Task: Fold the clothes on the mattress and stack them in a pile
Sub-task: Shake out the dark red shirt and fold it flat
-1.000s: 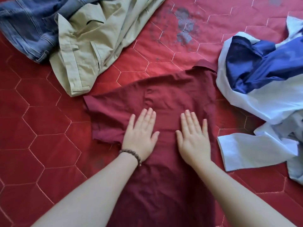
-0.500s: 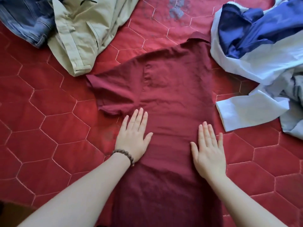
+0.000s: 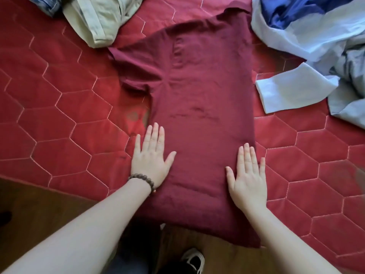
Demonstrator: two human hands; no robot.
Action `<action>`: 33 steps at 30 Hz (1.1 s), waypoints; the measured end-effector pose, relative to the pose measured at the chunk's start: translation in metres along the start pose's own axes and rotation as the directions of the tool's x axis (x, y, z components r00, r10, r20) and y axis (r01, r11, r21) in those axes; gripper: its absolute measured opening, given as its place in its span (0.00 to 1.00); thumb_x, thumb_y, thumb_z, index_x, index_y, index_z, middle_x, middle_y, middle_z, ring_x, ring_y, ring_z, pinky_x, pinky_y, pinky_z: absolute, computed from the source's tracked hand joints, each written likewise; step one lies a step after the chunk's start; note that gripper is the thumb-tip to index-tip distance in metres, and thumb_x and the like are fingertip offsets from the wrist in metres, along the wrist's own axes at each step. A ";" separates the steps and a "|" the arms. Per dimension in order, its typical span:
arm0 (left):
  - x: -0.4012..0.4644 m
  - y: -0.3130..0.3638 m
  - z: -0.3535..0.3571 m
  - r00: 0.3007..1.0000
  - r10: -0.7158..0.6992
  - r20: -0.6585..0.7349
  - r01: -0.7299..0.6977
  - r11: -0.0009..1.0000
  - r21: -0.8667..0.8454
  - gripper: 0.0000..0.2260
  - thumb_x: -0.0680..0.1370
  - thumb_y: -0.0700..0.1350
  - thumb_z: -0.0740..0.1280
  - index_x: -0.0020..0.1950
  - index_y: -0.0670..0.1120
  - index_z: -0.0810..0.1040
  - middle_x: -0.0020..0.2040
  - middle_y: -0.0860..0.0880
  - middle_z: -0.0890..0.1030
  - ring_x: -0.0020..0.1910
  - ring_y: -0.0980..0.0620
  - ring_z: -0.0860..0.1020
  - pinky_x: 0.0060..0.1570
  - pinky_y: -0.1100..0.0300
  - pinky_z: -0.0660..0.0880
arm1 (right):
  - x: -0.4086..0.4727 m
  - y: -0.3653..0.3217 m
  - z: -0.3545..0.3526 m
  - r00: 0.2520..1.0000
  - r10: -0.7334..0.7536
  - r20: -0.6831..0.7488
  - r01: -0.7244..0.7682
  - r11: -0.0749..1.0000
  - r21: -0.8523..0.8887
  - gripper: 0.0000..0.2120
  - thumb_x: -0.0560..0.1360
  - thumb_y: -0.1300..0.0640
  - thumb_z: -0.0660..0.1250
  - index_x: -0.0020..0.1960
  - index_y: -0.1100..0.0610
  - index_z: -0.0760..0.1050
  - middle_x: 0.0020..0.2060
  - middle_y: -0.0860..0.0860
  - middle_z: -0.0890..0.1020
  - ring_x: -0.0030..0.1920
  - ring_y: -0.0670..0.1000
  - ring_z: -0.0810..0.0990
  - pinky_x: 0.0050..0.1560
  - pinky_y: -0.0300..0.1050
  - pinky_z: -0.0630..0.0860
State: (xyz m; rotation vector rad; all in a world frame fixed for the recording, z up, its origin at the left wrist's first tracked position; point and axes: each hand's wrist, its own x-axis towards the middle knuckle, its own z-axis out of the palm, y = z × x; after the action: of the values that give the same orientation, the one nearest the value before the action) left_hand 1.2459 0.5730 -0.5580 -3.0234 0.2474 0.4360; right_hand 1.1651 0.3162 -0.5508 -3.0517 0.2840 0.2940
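You have the maroon shirt [image 3: 201, 107] spread flat on the red quilted mattress [image 3: 59, 115], its hem toward you and hanging a little past the near edge, its collar at the far end. It looks already halved lengthwise: one short sleeve sticks out to the left, and the right side runs as a straight edge, probably a fold. That would explain why your palms are down on it, most likely to flatten creases and keep the layers lined up before the next fold.

Your left hand [image 3: 152, 157] lies flat with fingers straight and slightly spread, gripping nothing. It sits on the shirt's left edge, the thumb and inner fingers on the cloth and the outer fingers seemingly over the mattress (the bead bracelet [image 3: 143, 180] marks that wrist). Your right hand [image 3: 247, 178] is also flat and released, fingers together, pressing just inside the right edge. The cloth is under your fingers, not between them.

The rest still waits unfolded: a khaki garment [image 3: 98, 18] and a scrap of denim [image 3: 49, 4] at the far left, and a crumpled white-and-blue heap [image 3: 308, 32] at the far right, one pale sleeve reaching close to the shirt's right edge. No folded pile shows yet.
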 end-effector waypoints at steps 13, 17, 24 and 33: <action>-0.095 0.044 0.028 0.990 0.140 -0.018 -0.141 0.987 -0.075 0.32 0.79 0.62 0.43 0.79 0.46 0.44 0.79 0.47 0.45 0.78 0.49 0.46 0.76 0.48 0.45 | -0.076 -0.023 0.023 0.998 -0.061 0.006 0.061 0.997 0.048 0.32 0.80 0.44 0.49 0.78 0.60 0.52 0.78 0.54 0.54 0.78 0.51 0.50 0.77 0.55 0.46; -0.122 0.015 0.032 0.999 0.034 0.021 -0.032 0.996 -0.080 0.34 0.79 0.63 0.40 0.78 0.44 0.40 0.79 0.44 0.44 0.78 0.48 0.44 0.76 0.47 0.46 | -0.106 0.023 0.016 0.998 0.025 0.065 -0.027 0.999 0.028 0.33 0.79 0.42 0.45 0.78 0.59 0.49 0.78 0.54 0.52 0.78 0.51 0.48 0.76 0.57 0.48; -0.094 0.049 -0.004 0.996 0.047 -0.076 -0.063 0.974 -0.217 0.32 0.79 0.56 0.49 0.78 0.40 0.50 0.79 0.41 0.51 0.78 0.45 0.48 0.76 0.46 0.47 | -0.067 -0.011 -0.008 0.996 -0.077 -0.043 0.082 0.990 0.115 0.31 0.79 0.49 0.54 0.77 0.63 0.55 0.77 0.58 0.56 0.77 0.56 0.52 0.76 0.57 0.47; 0.041 0.081 -0.016 0.984 0.168 -0.062 -0.176 0.972 -0.154 0.28 0.82 0.53 0.46 0.79 0.44 0.43 0.79 0.43 0.43 0.78 0.46 0.42 0.76 0.47 0.42 | 0.064 -0.070 -0.004 0.993 -0.107 -0.056 0.114 0.983 0.144 0.26 0.82 0.55 0.56 0.76 0.63 0.57 0.76 0.58 0.58 0.77 0.56 0.54 0.76 0.59 0.49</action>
State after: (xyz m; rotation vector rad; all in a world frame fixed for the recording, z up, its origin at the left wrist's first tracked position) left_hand 1.2757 0.4858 -0.5586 -3.1846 0.5046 0.4132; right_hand 1.2403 0.3729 -0.5557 -2.9179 0.1313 0.1839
